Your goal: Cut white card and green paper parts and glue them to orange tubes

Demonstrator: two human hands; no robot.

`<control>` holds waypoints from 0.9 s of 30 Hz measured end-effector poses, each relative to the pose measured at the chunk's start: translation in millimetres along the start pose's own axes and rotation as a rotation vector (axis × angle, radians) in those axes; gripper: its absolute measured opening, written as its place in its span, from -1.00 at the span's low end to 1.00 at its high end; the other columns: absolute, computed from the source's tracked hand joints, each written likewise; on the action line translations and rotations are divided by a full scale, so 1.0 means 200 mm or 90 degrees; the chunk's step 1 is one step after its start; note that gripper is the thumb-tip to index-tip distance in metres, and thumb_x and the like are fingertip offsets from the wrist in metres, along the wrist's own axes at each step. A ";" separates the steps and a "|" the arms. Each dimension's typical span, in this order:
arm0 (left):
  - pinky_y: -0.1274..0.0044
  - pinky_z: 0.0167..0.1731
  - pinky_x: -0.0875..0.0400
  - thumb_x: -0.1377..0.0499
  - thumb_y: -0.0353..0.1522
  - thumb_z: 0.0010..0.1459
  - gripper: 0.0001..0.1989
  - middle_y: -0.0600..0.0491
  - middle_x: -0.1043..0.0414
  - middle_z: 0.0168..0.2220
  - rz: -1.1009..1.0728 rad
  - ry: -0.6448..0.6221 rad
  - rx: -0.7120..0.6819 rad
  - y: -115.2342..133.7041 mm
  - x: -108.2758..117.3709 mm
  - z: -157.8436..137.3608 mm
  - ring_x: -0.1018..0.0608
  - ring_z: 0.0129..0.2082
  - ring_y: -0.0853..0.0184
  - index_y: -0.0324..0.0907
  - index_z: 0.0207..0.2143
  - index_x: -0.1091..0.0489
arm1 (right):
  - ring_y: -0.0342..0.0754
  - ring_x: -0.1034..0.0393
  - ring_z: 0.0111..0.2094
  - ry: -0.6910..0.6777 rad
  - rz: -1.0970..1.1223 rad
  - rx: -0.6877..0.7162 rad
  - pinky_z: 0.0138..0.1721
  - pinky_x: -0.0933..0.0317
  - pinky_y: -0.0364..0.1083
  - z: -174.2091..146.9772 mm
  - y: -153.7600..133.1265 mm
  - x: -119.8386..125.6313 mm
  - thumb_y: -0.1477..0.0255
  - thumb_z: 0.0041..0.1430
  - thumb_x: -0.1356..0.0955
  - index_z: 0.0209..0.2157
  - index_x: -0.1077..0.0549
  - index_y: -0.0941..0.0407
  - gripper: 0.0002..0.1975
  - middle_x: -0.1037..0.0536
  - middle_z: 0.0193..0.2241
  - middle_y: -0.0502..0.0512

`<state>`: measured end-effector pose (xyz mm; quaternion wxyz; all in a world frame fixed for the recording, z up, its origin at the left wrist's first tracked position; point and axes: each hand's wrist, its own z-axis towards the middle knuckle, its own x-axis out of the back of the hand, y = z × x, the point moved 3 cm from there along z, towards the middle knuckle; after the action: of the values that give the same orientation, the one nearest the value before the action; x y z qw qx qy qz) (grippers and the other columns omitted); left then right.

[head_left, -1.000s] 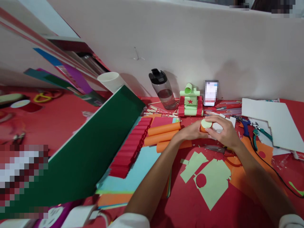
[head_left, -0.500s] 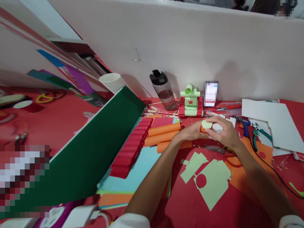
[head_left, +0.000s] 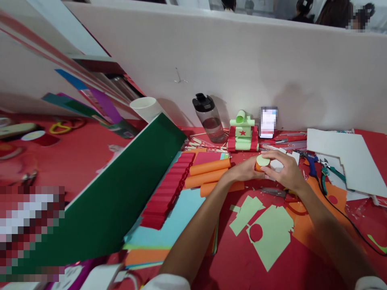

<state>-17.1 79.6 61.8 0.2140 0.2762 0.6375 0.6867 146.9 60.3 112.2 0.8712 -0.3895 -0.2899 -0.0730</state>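
Observation:
A short orange paper tube [head_left: 259, 167], topped by a pale green paper disc [head_left: 263, 160], is held up between both hands above the red table. My left hand [head_left: 245, 169] wraps round its left side, with most fingers hidden. My right hand [head_left: 286, 167] curls in from the right, its fingertips pressed on the disc's edge and the tube's side. Under the wrists are scissors [head_left: 273, 192], partly covered by the right forearm. Closer to me lies a light green paper sheet [head_left: 275, 233] with a round hole, beside smaller green scraps [head_left: 246, 213].
Orange paper rolls [head_left: 208, 166] and a folded red paper strip [head_left: 166, 193] lie left of my hands. Behind stand a water bottle [head_left: 210, 119], a green and red paper model [head_left: 242, 133] and a phone [head_left: 268, 122]. A glue gun [head_left: 312, 163] and pliers [head_left: 334, 171] are at right.
The view has tipped up slightly, so everything sits a little lower. Both hands keep their hold on the tube, with only a slight shift of the right fingers.

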 end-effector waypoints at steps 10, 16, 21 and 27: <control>0.40 -0.05 -0.44 -0.45 -0.23 0.05 -0.54 0.09 -0.48 -0.36 0.019 0.011 0.020 -0.01 0.00 -0.01 -0.50 -0.28 0.31 -0.23 -0.04 -0.50 | 0.07 -0.59 0.01 -0.009 0.004 0.001 0.11 -0.45 0.14 0.00 0.00 0.01 0.38 0.24 -0.48 -0.05 -0.57 -0.01 -0.76 -0.68 -0.03 0.10; 0.40 -0.08 -0.44 -0.43 -0.22 0.04 -0.56 0.09 -0.44 -0.34 0.036 0.012 0.016 0.00 0.01 0.00 -0.47 -0.28 0.30 -0.21 -0.07 -0.48 | 0.07 -0.58 0.01 -0.020 0.003 0.000 0.10 -0.46 0.14 0.00 0.00 0.01 0.37 0.22 -0.49 -0.03 -0.55 -0.02 -0.73 -0.66 -0.01 0.10; 0.40 -0.11 -0.44 -0.43 -0.21 0.00 -0.54 0.09 -0.41 -0.31 0.046 0.021 0.009 0.01 0.01 0.00 -0.44 -0.24 0.27 -0.21 -0.08 -0.46 | 0.10 -0.54 0.09 -0.034 -0.002 -0.003 0.15 -0.42 0.18 0.00 0.00 0.02 0.41 0.19 -0.49 0.03 -0.51 -0.03 -0.64 -0.62 0.06 0.13; 0.40 -0.10 -0.42 -0.44 -0.20 0.00 -0.54 0.06 -0.44 -0.26 0.032 0.007 0.004 0.00 0.00 0.00 -0.43 -0.24 0.28 -0.21 -0.10 -0.44 | 0.11 -0.53 0.10 -0.023 -0.008 0.000 0.20 -0.38 0.20 0.00 0.00 0.01 0.38 0.21 -0.49 0.05 -0.49 -0.02 -0.63 -0.63 0.05 0.13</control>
<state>-17.1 80.4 62.5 0.1925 0.2888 0.6339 0.6912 148.8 60.6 114.1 0.8654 -0.3886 -0.3082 -0.0715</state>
